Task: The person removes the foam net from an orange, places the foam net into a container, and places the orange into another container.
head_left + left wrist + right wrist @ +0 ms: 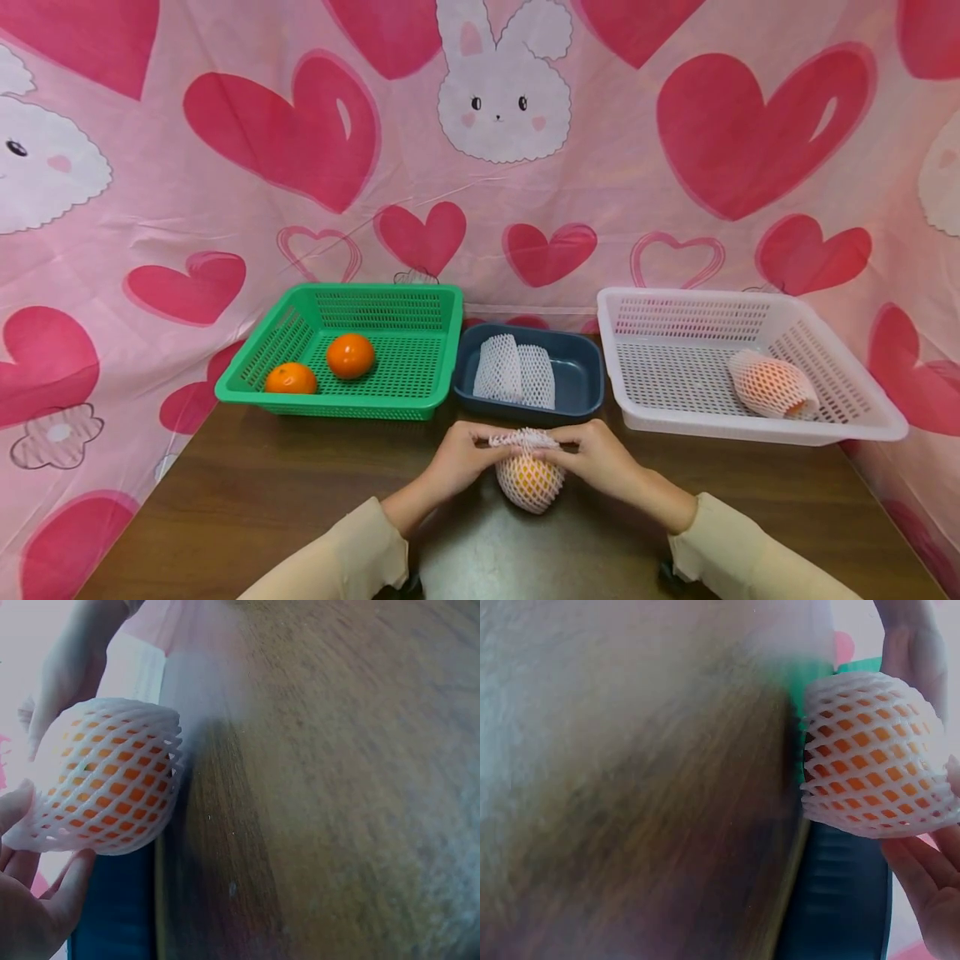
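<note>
An orange (529, 482) sits inside a white foam net sleeve (112, 780), just above or on the table at the front middle. My left hand (461, 457) pinches the sleeve's upper edge from the left, thumb and fingers on the foam. From the right, my right hand (600, 454) pinches the same upper edge. The orange shows through the diamond holes of the net (874, 757) in both wrist views. Behind the hands, a dark blue tray (577, 379) holds white foam net sleeves (498, 371) lying flat.
At the left, a green basket (405, 400) holds two bare oranges (350, 357). A white basket (675, 423) on the right contains a netted orange (772, 385). All stand along the back of the brown wooden table (300, 467), before a pink heart-patterned cloth (480, 192).
</note>
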{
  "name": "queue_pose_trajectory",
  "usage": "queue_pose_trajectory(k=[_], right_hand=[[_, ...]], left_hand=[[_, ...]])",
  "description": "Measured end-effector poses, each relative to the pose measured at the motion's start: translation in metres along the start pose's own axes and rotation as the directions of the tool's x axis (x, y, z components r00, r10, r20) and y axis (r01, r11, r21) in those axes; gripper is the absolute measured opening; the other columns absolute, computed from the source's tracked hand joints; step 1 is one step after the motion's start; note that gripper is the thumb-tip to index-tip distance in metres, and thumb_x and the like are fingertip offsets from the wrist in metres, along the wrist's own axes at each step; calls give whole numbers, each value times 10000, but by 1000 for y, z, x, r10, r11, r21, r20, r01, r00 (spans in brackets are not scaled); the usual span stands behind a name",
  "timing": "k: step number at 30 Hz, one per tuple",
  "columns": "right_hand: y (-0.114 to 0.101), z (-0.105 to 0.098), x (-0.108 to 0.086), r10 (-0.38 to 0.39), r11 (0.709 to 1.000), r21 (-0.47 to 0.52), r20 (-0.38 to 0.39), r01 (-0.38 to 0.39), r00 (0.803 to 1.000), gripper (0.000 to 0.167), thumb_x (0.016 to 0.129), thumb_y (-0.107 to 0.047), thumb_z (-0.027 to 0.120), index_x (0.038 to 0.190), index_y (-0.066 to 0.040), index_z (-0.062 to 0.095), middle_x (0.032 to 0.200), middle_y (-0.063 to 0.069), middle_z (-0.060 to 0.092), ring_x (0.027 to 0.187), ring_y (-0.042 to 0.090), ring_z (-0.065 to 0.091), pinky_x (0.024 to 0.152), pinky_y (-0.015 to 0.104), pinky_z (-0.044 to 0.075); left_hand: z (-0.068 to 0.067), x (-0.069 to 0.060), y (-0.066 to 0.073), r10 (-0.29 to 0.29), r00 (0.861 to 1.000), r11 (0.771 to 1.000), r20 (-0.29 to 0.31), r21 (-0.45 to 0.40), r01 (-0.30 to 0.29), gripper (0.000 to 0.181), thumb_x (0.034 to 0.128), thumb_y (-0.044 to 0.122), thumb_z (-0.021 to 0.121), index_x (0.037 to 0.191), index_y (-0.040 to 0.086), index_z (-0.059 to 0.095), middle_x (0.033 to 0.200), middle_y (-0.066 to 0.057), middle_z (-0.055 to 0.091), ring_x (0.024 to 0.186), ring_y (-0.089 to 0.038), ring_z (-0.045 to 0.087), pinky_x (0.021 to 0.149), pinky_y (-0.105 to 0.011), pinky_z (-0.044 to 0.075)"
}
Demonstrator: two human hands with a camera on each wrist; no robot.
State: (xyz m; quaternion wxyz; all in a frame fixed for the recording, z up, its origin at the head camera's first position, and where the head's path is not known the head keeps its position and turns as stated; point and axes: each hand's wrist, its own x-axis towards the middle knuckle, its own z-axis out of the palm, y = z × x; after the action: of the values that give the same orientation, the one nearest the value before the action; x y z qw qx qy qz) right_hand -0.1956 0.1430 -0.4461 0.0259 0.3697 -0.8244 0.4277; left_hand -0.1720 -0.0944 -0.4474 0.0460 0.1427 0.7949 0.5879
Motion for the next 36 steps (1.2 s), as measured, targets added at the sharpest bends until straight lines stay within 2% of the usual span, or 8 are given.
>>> queue_pose_trajectory(k=[5,10,12,16,19,22,26,36], right_hand=[[-1,4,0,-42,998,-46,-81,38,996,135,860,-77,822,988,-37,815,932,16,779,854,53,698,716,269,588],[0,7,-1,-69,995,-79,-137,58,988,122,841,-50,830,961,-38,813,906,15,778,846,57,704,704,256,586],[0,6,-1,-61,995,-88,-134,49,989,115,845,-76,834,952,-52,800,887,-2,770,824,42,685,701,258,580],[1,4,-2,4,998,-58,-44,-6,999,312,858,-186,842,1117,-31,760,1006,34,768,902,50,676,761,292,587],[3,1,-4,48,998,-38,54,-46,997,406,852,-276,851,1161,-32,751,1030,17,766,913,38,667,771,285,579],[5,-2,-4,47,999,-11,94,-46,994,281,841,-282,859,1018,-74,794,916,-72,755,798,-6,620,686,253,551],[4,-4,-2,-2,999,37,50,0,999,98,822,-180,871,862,-104,823,841,-80,758,728,-31,584,610,205,526],[0,3,-2,-92,996,-10,-119,91,989,161,792,12,849,949,-12,823,907,64,779,847,67,707,699,162,549]], left_hand=[[1,1,0,17,1000,1000,-6,-16,-17,209,900,126,803,1075,13,798,1030,-86,771,981,-178,712,862,-315,570],[1,2,-1,-46,998,999,51,-3,46,368,877,224,837,1204,75,760,1150,-23,744,1039,-126,665,926,-349,536],[1,1,-1,-65,995,998,77,12,65,364,857,240,854,1165,67,769,1093,-10,751,967,-89,652,872,-308,539],[2,0,-3,-58,995,998,84,35,55,208,862,210,848,938,24,794,835,5,735,752,-61,591,710,-241,516],[3,0,-3,-26,999,996,44,82,23,172,856,200,853,866,35,805,787,27,729,717,-40,578,677,-222,500],[3,0,-2,12,1000,989,12,144,-14,163,839,197,868,881,46,823,825,12,757,753,-39,636,699,-235,528],[4,0,-1,72,997,978,-12,197,-68,171,832,177,872,937,50,830,891,-14,778,834,-84,708,745,-258,562],[6,1,1,172,981,974,-86,167,-156,132,826,96,864,938,41,822,900,-36,779,846,-83,715,738,-249,578]])
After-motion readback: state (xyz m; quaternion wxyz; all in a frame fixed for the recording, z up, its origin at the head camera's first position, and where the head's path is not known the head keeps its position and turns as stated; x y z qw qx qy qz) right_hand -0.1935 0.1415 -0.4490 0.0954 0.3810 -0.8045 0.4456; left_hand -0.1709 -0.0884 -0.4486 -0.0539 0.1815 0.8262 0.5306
